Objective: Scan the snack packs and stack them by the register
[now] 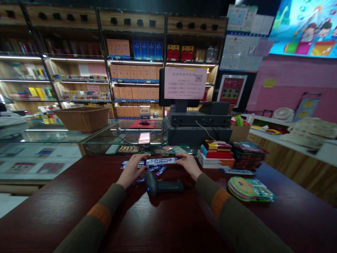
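Note:
A long blue-and-white candy pack [161, 161] is held by its two ends above the far part of the dark wooden counter. My left hand [132, 171] pinches its left end, and my right hand [189, 165] grips the right end. Under and beside the left hand lies another blue-and-white pack [126, 164]. Several small purple wrapped pieces [161, 170] are scattered just below the held pack. Nearer to me, a dark barcode scanner [163, 186] rests on the counter between my forearms.
Stacked boxes [216, 154] and dark red packets [247, 156] stand right of my right hand. Green round packages [250, 189] and a blue pack [238, 172] lie there too. Behind are a glass case [123, 135], a wicker basket [83, 117] and a register [198, 119].

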### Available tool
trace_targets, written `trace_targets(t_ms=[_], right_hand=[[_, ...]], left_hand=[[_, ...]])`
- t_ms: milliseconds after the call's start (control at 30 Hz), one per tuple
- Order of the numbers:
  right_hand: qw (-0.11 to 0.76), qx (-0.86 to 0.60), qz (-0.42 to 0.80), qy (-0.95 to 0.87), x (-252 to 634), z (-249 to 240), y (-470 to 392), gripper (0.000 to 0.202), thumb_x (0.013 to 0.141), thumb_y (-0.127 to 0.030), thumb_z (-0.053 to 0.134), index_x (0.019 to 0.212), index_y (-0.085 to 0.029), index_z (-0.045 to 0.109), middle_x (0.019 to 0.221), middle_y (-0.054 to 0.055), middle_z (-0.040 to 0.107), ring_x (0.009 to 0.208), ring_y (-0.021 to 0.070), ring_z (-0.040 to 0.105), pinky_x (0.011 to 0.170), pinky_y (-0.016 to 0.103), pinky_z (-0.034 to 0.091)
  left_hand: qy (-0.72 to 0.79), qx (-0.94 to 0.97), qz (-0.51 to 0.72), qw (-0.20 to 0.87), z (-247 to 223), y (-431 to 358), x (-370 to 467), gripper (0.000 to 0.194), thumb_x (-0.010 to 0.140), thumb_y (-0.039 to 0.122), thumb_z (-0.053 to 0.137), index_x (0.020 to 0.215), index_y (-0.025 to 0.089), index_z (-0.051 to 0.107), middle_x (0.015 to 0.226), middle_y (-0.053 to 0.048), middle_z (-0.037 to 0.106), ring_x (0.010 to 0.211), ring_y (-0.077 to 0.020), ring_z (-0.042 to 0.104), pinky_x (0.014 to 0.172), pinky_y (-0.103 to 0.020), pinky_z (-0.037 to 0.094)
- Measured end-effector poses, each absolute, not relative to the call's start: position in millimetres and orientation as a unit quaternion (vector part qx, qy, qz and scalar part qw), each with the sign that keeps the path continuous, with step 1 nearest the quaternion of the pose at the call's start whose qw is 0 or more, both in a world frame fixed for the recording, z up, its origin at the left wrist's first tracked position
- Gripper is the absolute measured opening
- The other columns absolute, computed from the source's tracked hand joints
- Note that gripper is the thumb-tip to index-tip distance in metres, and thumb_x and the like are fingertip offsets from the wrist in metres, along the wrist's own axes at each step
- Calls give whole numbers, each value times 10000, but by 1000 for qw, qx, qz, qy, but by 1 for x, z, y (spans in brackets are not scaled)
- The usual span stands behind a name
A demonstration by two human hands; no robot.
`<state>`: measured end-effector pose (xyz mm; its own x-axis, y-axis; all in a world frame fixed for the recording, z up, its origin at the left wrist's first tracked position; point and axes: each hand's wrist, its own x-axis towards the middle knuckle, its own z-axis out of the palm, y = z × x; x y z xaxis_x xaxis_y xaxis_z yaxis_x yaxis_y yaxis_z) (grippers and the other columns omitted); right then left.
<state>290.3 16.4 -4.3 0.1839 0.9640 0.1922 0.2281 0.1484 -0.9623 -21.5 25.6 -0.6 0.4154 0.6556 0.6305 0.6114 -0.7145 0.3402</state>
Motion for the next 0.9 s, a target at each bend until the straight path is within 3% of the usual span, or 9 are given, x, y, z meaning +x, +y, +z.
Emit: trace_targets(t_ms=[233, 667, 900], right_hand=[[534, -571, 269, -563, 313, 2, 10, 345, 624, -235, 740, 967, -194, 750, 659, -8, 727, 650, 197, 672, 640, 295, 495], [563, -601, 230, -519, 383, 21, -19, 284, 613, -224, 731, 893, -187, 706, 606, -21, 687, 556, 168, 616, 544, 265, 444], [575, -616, 206, -496, 427, 28, -37, 225, 597, -202, 740, 811, -187, 669, 660, -2, 710, 620, 170, 650, 608, 273, 482]], left_hand=[[384, 864, 326, -23, 26, 18, 0, 584, 834, 196, 632, 1392, 228, 463, 1158, -52, 671, 1147, -251, 562, 1046, -458, 432], [343, 889, 299, -49, 60, 1, 80, 580, 818, 143, 583, 1377, 232, 453, 1141, -54, 659, 1127, -244, 552, 1053, -441, 400], [319, 900, 293, -47, 63, -4, 125, 573, 825, 144, 615, 1367, 233, 454, 1194, -60, 648, 1155, -245, 537, 1069, -435, 385]])
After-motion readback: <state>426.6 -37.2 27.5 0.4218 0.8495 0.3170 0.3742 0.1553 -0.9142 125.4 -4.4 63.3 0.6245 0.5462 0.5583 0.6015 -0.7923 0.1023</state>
